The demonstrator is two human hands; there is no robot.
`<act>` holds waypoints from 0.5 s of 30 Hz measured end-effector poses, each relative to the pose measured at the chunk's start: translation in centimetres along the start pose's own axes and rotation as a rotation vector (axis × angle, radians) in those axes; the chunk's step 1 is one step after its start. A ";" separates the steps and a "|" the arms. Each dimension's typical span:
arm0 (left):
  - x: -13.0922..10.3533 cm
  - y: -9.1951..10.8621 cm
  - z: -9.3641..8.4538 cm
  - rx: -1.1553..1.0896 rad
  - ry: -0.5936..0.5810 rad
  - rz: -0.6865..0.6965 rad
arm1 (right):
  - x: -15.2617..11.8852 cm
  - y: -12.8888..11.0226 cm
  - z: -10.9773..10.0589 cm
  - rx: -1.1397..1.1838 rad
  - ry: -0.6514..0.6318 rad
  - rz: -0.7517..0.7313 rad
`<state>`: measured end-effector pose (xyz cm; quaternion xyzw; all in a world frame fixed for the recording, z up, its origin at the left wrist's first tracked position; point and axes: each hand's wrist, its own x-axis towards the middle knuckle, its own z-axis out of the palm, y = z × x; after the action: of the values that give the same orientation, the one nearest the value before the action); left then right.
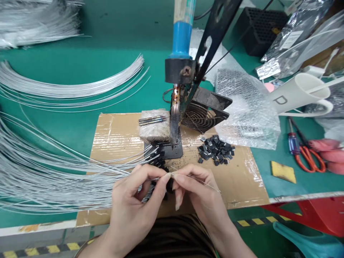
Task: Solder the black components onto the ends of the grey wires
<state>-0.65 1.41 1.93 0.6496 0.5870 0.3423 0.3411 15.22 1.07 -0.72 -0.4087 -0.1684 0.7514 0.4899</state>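
Closest to the lens, beyond the grip, with tip down: blue-handled soldering iron (182,43). Pinching fine wire (204,183) between thumb and forefinger of left hand (137,204) and right hand (202,190), apparently with some tiny metal part. With white wires (59,179) left of the grip, small black pieces (215,149) beyond it, rightward.

The tiny silvery piece (172,175) between left hand (134,208) and right hand (205,190) is too small to identify. Long grey-white wires (59,182) near the green counter's (113,46) front edge are cut off at left.
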 end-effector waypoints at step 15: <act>-0.2 -0.5 0.5 -0.033 0.005 -0.026 | 0.1 -0.2 -0.5 0.000 -0.030 0.009</act>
<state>-0.54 1.24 1.24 0.6352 0.5906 0.3491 0.3547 15.69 1.14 -0.95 -0.3981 -0.1738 0.7598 0.4838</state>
